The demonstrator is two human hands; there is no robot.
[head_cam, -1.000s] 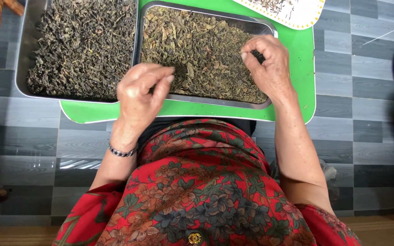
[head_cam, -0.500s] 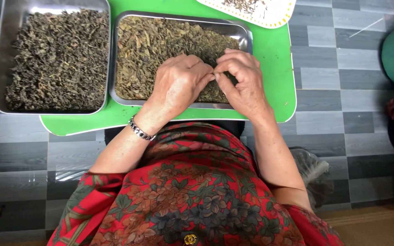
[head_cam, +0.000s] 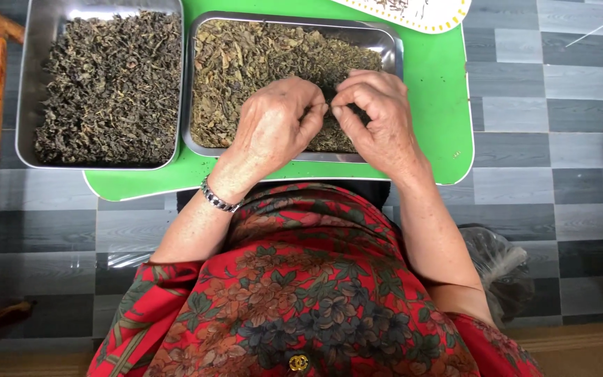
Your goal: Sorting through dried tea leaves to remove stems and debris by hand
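**Both hands meeting fingertip to fingertip over the right-hand tray**

The left hand point(head_cam: 277, 126) is hovering palm down above the near half of the right-hand tray point(head_cam: 393, 49), fingers curling inward, thumb and forefinger pinching together. The right hand point(head_cam: 378, 119) is mirroring it just beside, its fingertips almost touching the left's. Both bare forearms are angling back from the tray's near edge toward the body, the left wrist wearing a metal bracelet point(head_cam: 216, 197).

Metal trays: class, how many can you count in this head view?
2. The left tray holds darker dried leaves; the right tray, on the green table, holds lighter leaves under both hands. None seems hidden.
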